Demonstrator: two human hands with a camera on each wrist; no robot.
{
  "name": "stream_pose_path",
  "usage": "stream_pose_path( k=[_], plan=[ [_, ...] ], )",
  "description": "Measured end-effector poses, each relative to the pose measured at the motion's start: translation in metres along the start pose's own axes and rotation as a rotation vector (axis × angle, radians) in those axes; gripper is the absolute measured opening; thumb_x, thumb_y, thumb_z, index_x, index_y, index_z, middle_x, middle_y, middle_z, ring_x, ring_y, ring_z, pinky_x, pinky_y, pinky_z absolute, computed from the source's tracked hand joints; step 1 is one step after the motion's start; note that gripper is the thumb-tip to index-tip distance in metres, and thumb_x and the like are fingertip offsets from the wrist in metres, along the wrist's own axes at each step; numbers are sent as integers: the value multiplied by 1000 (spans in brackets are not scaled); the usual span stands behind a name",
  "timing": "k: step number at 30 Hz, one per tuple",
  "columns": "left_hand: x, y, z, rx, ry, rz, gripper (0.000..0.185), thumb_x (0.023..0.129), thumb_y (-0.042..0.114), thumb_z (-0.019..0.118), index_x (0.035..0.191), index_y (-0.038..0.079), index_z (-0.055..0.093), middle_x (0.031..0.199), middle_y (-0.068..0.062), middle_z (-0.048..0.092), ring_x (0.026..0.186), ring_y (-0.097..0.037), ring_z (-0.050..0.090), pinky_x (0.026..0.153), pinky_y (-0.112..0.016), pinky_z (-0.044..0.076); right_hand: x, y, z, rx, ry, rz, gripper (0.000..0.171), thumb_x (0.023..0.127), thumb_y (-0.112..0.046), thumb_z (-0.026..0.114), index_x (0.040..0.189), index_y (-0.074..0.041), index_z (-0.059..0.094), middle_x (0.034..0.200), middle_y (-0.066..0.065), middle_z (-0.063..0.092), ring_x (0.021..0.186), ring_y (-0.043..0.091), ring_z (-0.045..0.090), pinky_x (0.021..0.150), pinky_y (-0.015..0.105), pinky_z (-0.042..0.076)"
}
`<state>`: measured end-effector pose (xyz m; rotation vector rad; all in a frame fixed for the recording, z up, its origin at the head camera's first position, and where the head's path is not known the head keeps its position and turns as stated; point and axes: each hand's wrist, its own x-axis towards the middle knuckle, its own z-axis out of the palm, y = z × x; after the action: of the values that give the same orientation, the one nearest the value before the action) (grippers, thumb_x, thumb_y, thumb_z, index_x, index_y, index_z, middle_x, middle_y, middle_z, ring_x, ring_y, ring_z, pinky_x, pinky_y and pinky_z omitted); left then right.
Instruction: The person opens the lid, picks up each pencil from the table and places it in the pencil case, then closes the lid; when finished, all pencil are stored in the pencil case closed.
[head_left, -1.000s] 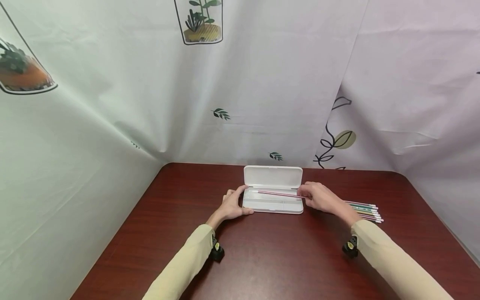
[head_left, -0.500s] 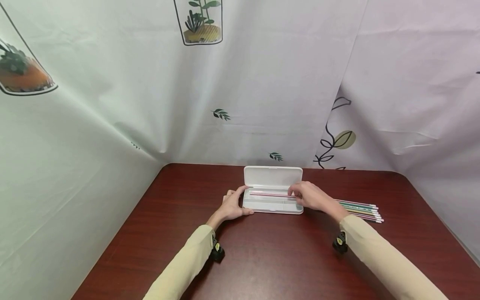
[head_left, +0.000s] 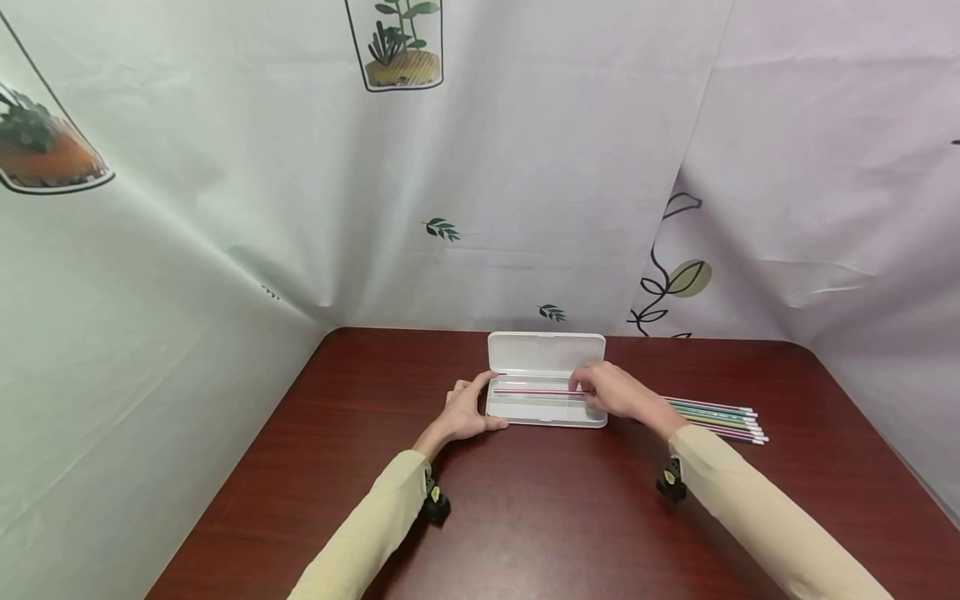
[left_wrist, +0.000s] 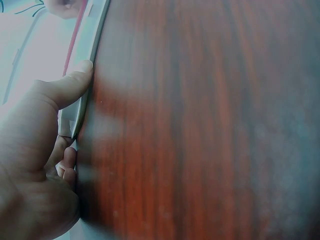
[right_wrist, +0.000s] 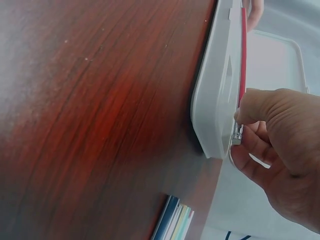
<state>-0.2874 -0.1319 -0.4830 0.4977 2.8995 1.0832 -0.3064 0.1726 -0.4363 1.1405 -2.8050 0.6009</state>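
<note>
A white pencil case (head_left: 546,414) lies open on the dark red table (head_left: 525,500), its lid (head_left: 546,353) tipped back. My left hand (head_left: 467,410) grips the case's left end, thumb on its front edge; the left wrist view shows the thumb (left_wrist: 70,82) on the rim (left_wrist: 92,60). My right hand (head_left: 609,390) pinches the end of a red pencil (head_left: 531,390) and holds it lengthwise over the case's back compartment. In the right wrist view the pencil (right_wrist: 242,60) runs along inside the case (right_wrist: 217,100), its metal end at my fingertips (right_wrist: 239,131).
A row of several coloured pencils (head_left: 720,418) lies on the table right of the case, seen too in the right wrist view as pencils (right_wrist: 172,225). Printed cloth walls (head_left: 225,208) close in the table at the back and sides.
My right hand has carried the red pencil leftward, from sticking out past the case's right end to lying along inside it. The left hand has not moved.
</note>
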Motion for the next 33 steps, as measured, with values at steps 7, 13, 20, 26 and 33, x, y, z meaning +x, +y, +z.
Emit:
stream_pose_path(
  k=[7,13,20,26,33],
  plan=[
    [1,-1,0,-1,-3,7,91,71,32,91,148,18,45,120,-15,59,115,-31,45,89,-45,34,3,2,2,0,-5,-43,22,78,11,66,90,-8,71,83,1,59,72,15,51,64,30,45],
    [0,0,0,-4,2,13,91,71,32,91,147,17,45,121,-15,59,115,-32,45,88,-45,35,5,2,4,9,-9,-64,22,78,12,64,89,-6,71,85,4,61,73,16,52,64,30,45],
    [0,-1,-1,-5,-2,10,91,71,32,91,148,17,45,120,-16,58,114,-32,45,89,-46,35,2,3,6,9,-1,-56,19,80,10,65,88,-6,71,84,4,62,74,15,53,65,31,47],
    [1,-1,0,-3,0,10,91,71,32,91,148,18,45,120,-15,58,113,-32,45,89,-46,35,-10,6,0,46,82,-17,16,82,8,69,93,-3,73,88,3,63,76,16,56,69,35,50],
    [0,0,-1,-7,1,2,92,70,33,92,148,18,45,120,-16,58,114,-33,45,89,-46,35,-42,24,-8,32,228,-17,17,80,10,68,91,-2,71,83,2,62,70,14,53,62,33,47]
  ],
)
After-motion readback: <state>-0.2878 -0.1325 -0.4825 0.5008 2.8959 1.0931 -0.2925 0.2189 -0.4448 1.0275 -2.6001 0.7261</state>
